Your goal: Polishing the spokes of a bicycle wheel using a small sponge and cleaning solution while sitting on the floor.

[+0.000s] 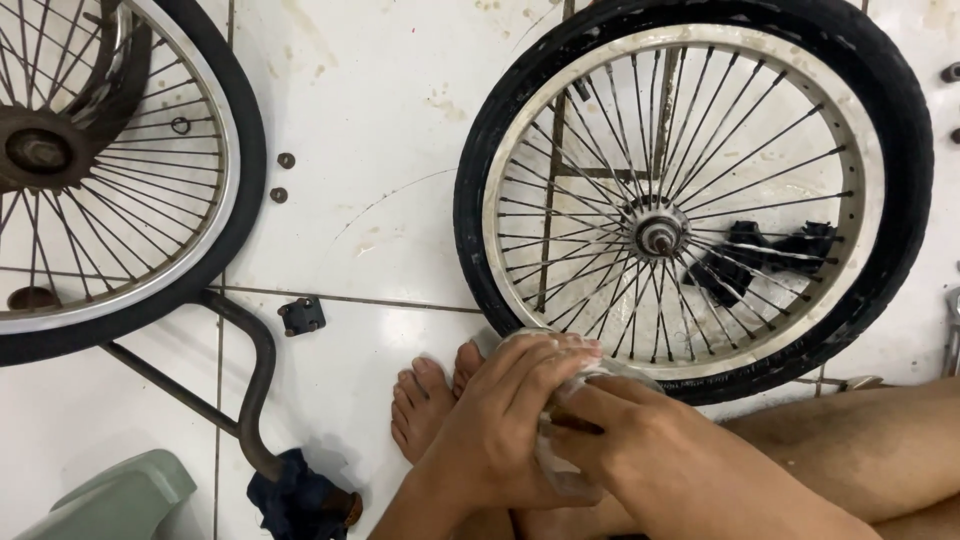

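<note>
A spoked wheel (95, 170) lies at the far left on the white tiled floor (370, 110), a bent dark bar (250, 380) below it. Low at centre, the left hand (500, 420) and right hand (640, 440) are both clamped on a clear plastic bag (560, 465) (contents unclear), above bare toes (430, 395). A second wheel (690, 190) lies just beyond.

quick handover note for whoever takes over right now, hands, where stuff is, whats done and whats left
Left hand and right hand are both wrapped around a clear plastic wrapper, held low over the bare foot.
The bicycle wheel lies flat on the tiled floor just ahead, tyre on; the hands touch only the wrapper.
A second wheel lies at far left, with small nuts and a black bracket loose between the two.
Done: both wheels are off and laid out.
Left: cannot tell from this view.
</note>
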